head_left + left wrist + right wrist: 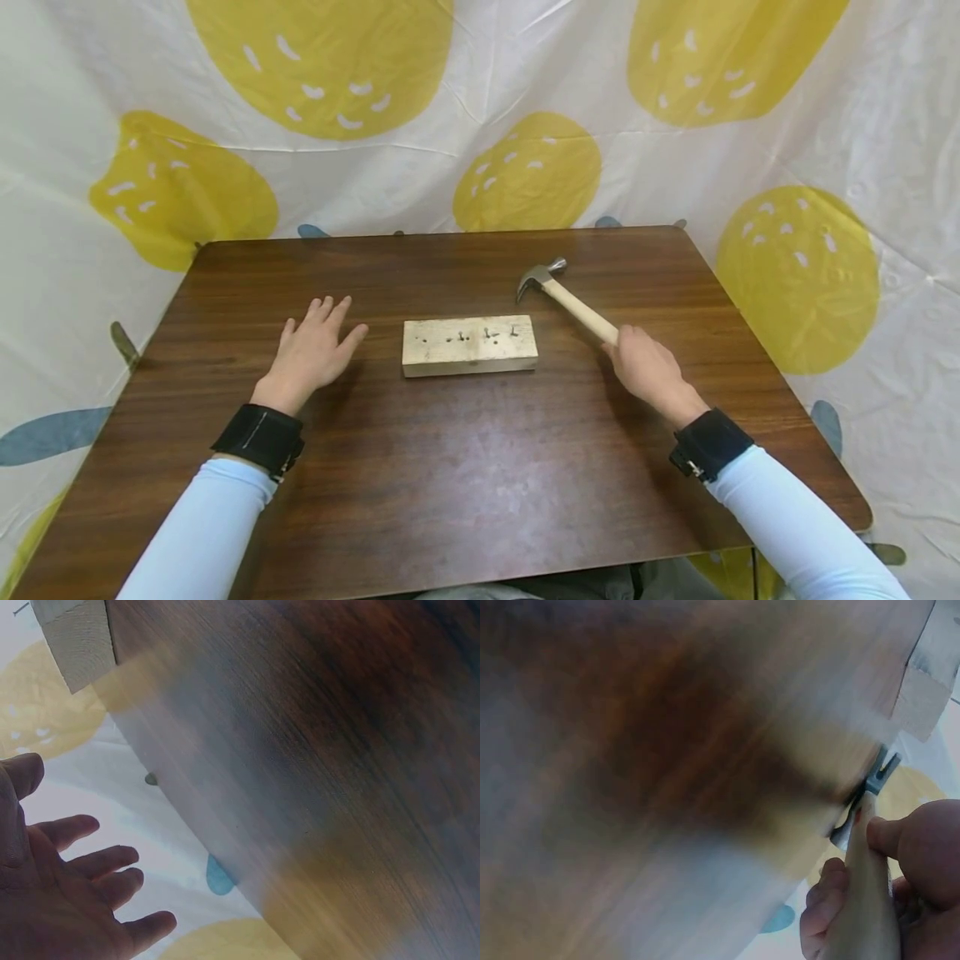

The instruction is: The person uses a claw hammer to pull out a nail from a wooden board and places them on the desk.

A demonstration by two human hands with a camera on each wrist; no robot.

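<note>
A pale wooden block [470,344] with several nails in its top lies at the middle of the brown table [450,467]. My left hand [315,346] rests flat on the table to the block's left, fingers spread [90,862] and holding nothing. My right hand [645,362] grips the wooden handle of a claw hammer [566,296] to the block's right. The hammer's steel head [540,275] lies on the table beyond the block's far right corner. In the right wrist view my fingers [832,889] curl round the handle [862,900], and the block's end [922,690] shows at the top.
A white sheet with big yellow blobs [525,171] hangs close behind and at both sides of the table. The table's front edge [525,571] is near my body. Bare tabletop lies in front of the block.
</note>
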